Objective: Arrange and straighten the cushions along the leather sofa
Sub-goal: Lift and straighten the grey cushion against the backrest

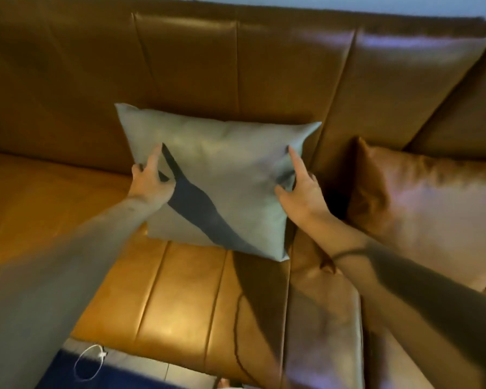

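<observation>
A grey cushion (225,175) with a dark blue curved stripe stands tilted against the backrest of the brown leather sofa (68,88), near the middle. My left hand (151,178) grips its left edge, index finger stretched up along the fabric. My right hand (299,189) pinches its right edge, index finger also raised. A brown leather cushion (421,209) leans against the backrest to the right, just beside my right forearm.
The seat (180,299) in front of the grey cushion shows stitched panels. A thin dark cable (237,327) trails over the seat's front. Below the sofa lie a blue rug (68,372) and a white cord loop (89,360).
</observation>
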